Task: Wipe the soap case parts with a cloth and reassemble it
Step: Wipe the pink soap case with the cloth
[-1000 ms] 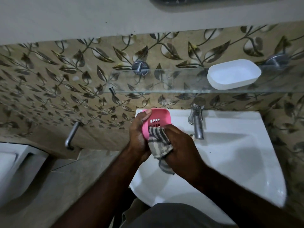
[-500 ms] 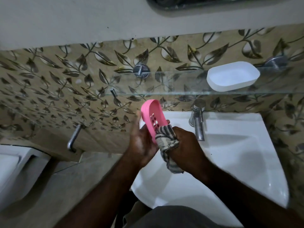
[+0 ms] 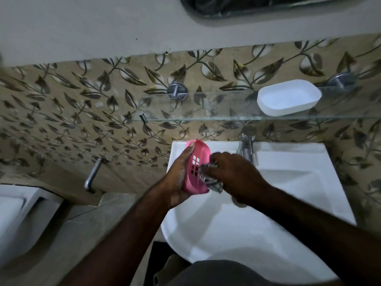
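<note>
- the left hand (image 3: pixel 179 176) grasps a pink slotted soap tray (image 3: pixel 199 159), held on edge above the back left corner of the white sink (image 3: pixel 288 193).
- the right hand (image 3: pixel 235 174) clutches a checked cloth (image 3: pixel 210 180), pressed inside the tray.
- further right, the white soap case base (image 3: pixel 288 98) sits on a glass shelf (image 3: pixel 206 118) above the tap (image 3: pixel 246 147).

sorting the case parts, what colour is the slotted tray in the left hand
Pink; the slotted tray shows best in the head view.

The right hand (image 3: pixel 235 176) covers most of the blurred cloth (image 3: pixel 215 185). The left hand (image 3: pixel 178 178) hides the left wall of the pink tray (image 3: pixel 199 150). The top edge cuts off the mirror (image 3: pixel 268 5).
</note>
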Motion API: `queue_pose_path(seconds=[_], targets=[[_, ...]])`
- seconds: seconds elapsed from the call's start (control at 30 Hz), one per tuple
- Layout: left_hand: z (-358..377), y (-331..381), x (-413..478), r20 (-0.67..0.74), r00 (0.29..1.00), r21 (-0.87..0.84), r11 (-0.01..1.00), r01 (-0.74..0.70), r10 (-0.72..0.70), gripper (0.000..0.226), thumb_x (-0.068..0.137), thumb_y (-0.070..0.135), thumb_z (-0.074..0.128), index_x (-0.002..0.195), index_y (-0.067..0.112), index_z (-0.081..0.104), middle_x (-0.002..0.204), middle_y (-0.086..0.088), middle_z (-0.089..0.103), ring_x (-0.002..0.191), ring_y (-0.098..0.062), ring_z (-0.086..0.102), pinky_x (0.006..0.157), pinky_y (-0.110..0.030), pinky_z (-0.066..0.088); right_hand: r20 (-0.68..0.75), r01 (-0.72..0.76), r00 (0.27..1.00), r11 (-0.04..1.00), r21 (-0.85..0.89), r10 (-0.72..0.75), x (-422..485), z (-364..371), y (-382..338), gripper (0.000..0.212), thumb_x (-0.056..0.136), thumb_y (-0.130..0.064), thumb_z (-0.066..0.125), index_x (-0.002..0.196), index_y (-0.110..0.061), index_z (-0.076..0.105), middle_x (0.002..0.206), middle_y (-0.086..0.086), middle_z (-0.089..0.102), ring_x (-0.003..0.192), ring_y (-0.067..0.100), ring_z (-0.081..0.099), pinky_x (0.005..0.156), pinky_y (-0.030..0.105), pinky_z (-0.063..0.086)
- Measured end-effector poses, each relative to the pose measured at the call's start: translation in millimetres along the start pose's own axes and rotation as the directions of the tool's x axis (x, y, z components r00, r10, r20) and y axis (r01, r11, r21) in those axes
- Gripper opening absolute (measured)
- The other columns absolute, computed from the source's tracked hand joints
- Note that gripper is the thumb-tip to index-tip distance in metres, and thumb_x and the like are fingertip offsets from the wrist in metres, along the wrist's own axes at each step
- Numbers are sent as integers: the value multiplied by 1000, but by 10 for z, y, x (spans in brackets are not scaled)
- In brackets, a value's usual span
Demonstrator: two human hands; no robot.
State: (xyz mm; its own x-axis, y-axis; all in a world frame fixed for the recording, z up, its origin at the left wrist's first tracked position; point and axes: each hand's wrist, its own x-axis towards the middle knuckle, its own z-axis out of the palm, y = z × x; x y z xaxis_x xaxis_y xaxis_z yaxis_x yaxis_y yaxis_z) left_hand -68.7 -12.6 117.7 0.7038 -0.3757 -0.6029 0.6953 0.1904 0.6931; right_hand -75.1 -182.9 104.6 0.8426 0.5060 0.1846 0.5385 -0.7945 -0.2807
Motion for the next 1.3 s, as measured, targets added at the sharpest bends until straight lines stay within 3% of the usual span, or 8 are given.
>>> queue_pose_path(seconds=[0.17,0.3,0.57,0.67,0.77,0.83,1.03,1.3], targets=[[-24,-33,-62,17,998,129,990,59,-61,83,84,79,31,112,7,64,84,-18,64,70,-30,64,61,-38,55,-96,89,991,993,-80,-97,175,-73,181,42,91,-32,34,105,-20,71,93,11,59,78,33,58,54,39,48],[-57,-39,-52,66,997,61,997,-38,34,79,85,75,29,113,11,65,88,-20,65,70,-31,64,61,-39,55,-144,-51,988,996,70,60,161,-24,30,40,76,-8,47,110,-19,66,97,6,53,84,30,57,55,36,46],[-67,-132,49,-56,977,-18,978,-206,205,64,85,64,40,108,12,69,101,-13,72,86,-26,69,76,-38,58,201,-345,938,819,459,283,26,-11,-277,18,77,-19,66,62,-20,55,64,0,58,65,18,62,59,31,44],[-69,-31,69,-99,953,6,958,-288,287,59,86,62,41,100,15,74,110,-19,66,101,-32,63,94,-47,50,319,-428,902,506,749,290,-14,-36,-386,16,82,-12,65,66,-12,65,63,7,66,57,11,61,60,28,48],[-75,7,99,-43,960,-28,960,-278,277,73,92,65,29,100,10,76,111,-21,68,101,-32,66,96,-46,50,403,-404,857,-65,912,321,12,-99,-445,7,86,-1,63,90,0,69,77,15,70,68,24,67,68,35,55],[-94,-21,131,7,966,-51,965,-259,260,81,92,68,22,117,6,67,121,-22,65,114,-33,63,103,-48,45,375,-311,825,-214,926,423,38,-107,-456,12,89,-3,60,97,4,67,86,20,70,75,28,68,75,41,57],[-141,-106,152,18,970,-148,960,-238,243,69,95,58,35,131,2,57,133,-26,56,122,-35,55,110,-49,38,332,-233,746,-240,942,578,-55,-42,-366,9,81,-9,59,84,-5,66,82,23,63,78,33,63,83,64,50],[-61,-167,111,34,978,-38,979,-202,204,54,97,46,37,122,8,65,120,-18,68,106,-27,67,94,-39,52,191,-321,733,83,944,653,65,64,-350,15,83,-9,54,87,-4,68,87,19,73,87,38,70,81,59,55]])
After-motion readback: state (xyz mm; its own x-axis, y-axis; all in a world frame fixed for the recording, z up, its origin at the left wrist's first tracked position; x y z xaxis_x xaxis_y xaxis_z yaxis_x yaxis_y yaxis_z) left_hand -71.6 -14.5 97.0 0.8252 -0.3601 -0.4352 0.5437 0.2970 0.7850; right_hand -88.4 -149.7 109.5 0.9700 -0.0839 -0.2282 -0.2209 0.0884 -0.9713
